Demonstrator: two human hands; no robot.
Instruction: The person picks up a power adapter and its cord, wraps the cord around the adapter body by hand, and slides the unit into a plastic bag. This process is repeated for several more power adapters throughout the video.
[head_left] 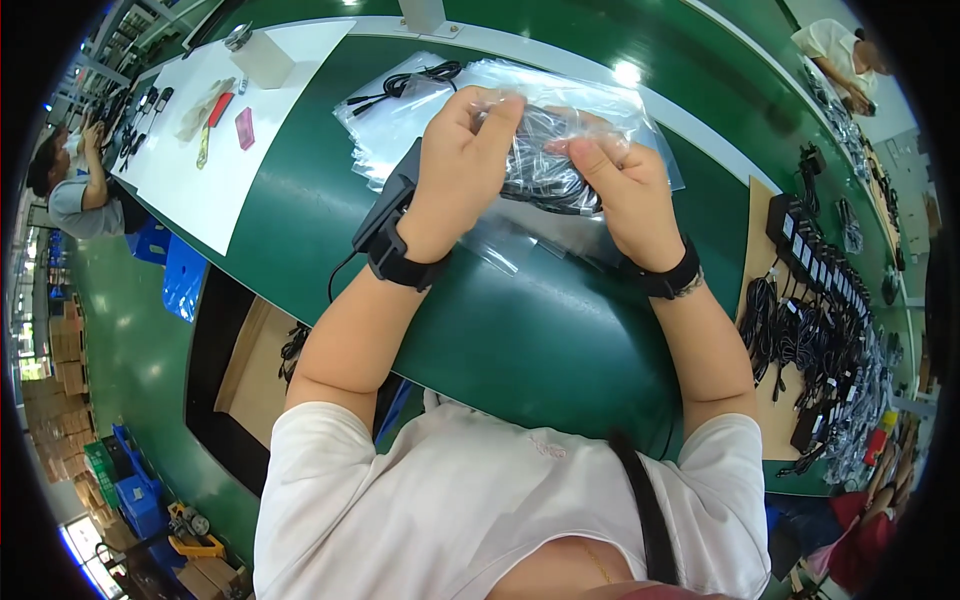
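At 1 o'clock in the view, a transparent plastic bag containing a coiled black cable is held over a dark-green tabletop. The left hand pinches the bag at its 10 o'clock edge; the right hand, at its 3 o'clock side. Flat, clear plastic bags lie at 12 o'clock, black rectangular adapters at 3 o'clock.
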